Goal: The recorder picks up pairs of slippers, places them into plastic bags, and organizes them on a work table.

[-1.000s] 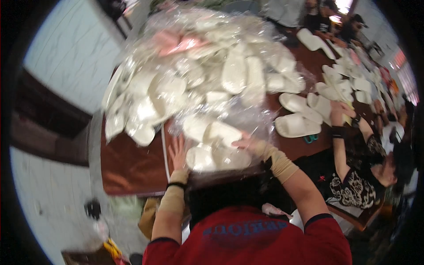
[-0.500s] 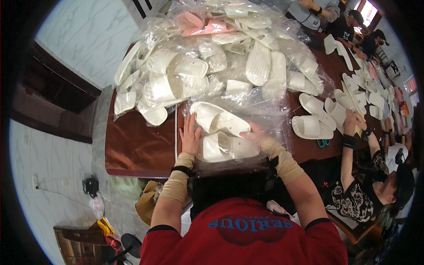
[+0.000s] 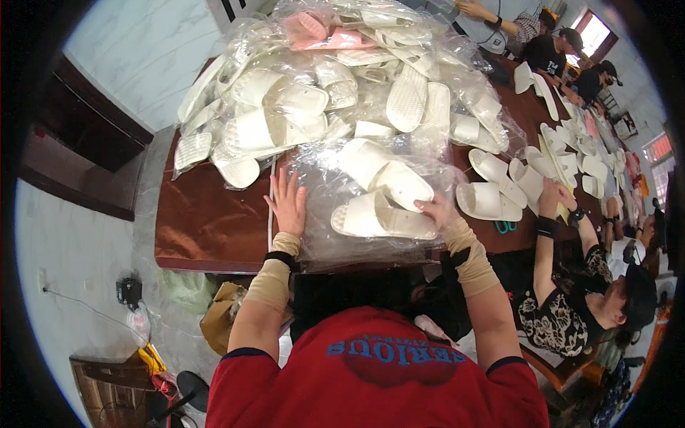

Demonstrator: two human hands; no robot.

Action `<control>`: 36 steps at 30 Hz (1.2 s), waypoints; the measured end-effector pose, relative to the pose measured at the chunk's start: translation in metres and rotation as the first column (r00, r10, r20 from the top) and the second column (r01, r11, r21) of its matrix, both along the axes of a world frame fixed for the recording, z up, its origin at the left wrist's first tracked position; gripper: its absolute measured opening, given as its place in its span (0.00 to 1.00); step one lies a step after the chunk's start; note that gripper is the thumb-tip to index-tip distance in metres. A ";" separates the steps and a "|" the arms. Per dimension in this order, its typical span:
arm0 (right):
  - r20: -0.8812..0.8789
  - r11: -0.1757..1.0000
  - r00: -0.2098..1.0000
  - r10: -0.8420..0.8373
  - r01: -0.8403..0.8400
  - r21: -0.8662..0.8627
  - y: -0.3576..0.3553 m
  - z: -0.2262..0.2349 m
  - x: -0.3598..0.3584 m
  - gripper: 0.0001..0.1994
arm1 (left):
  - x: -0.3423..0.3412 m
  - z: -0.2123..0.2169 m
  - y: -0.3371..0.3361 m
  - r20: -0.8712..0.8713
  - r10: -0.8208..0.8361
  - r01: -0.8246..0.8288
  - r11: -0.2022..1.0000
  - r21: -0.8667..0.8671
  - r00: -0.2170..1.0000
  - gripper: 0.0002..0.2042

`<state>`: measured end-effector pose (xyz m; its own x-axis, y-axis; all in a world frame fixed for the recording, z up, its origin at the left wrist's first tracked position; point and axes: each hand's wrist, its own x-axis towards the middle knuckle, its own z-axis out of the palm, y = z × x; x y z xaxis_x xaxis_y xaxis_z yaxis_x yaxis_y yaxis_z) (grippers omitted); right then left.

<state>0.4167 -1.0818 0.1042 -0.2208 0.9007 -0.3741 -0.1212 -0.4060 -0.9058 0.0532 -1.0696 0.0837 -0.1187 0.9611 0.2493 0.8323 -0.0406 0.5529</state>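
Observation:
In front of me a pair of white slide slippers [image 3: 364,215] lies side by side on a clear plastic bag [image 3: 317,239], partly covered by its film. My left hand [image 3: 287,207] rests flat on the bag's left edge with fingers spread, apart from the slippers. At the slippers' right ends, my right hand [image 3: 441,212] grips a slipper, its thumb on the upper one. Its other fingers are slightly blurred and partly hidden. Both my wrists carry beige wraps and black bands.
A large heap of bagged white slippers [image 3: 285,100], with a pink pair [image 3: 321,34], fills the table's far side. Loose white slippers [image 3: 489,200] and teal scissors [image 3: 505,227] lie to the right. A co-worker [image 3: 571,314] sits close on that side. The brown-covered table [image 3: 203,228] ends near me.
The slipper pair has shifted right with my right hand. My left hand has come away from the slippers and spread its fingers on the bag. The whole view has shifted slightly.

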 end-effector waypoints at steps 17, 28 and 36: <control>-0.150 0.997 0.987 0.056 -0.047 0.060 0.007 -0.031 0.015 0.26 | -0.040 0.029 -0.114 0.267 0.095 -0.046 0.981 -0.186 0.959 0.11; 0.314 0.931 0.949 0.019 -0.131 0.340 0.005 0.014 0.029 0.18 | -0.014 -0.027 -0.001 -0.372 -0.193 0.157 0.979 -0.127 0.908 0.30; 0.272 0.710 0.795 -0.542 0.260 0.655 -0.055 0.147 0.159 0.15 | 0.011 -0.009 0.001 -0.461 -0.124 0.044 0.983 -0.180 0.879 0.30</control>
<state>0.5757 -1.1363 0.2515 0.2641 0.9272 0.2656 0.2944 0.1847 -0.9377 0.0638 -1.0691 0.0745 0.0570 0.9935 0.0982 0.9923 -0.0672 0.1039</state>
